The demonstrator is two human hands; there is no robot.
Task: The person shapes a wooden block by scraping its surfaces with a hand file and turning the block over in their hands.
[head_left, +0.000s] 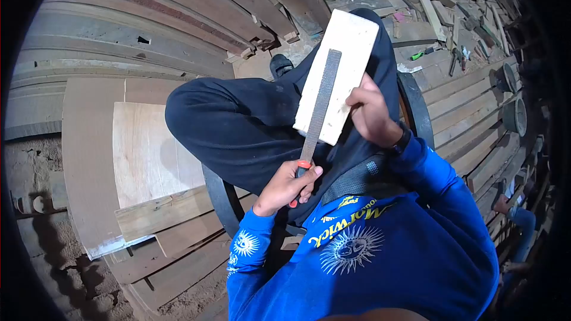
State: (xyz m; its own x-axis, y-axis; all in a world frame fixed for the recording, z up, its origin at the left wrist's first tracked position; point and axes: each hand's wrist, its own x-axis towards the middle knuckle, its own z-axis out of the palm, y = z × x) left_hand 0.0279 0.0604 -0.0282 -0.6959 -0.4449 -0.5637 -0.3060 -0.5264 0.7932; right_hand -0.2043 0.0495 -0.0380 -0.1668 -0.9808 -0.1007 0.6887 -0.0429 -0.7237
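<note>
A pale rectangular block (351, 41) lies tilted across my lap. My right hand (373, 113) grips its right edge, thumb and fingers bent round it. Over the block's face runs a long dark rasp (323, 98), its tip near the middle of the block. The rasp's red and black handle (303, 168) is wrapped in the fingers of my left hand (286, 188), below the block's lower end. The underside of the block is hidden.
Plywood sheets (148, 148) and stacked boards (137, 24) are at the left. Wood scraps (437, 15), a green-handled tool (417, 56) and slats (464, 98) lie at the right. Another person's hand (502, 204) shows at the far right.
</note>
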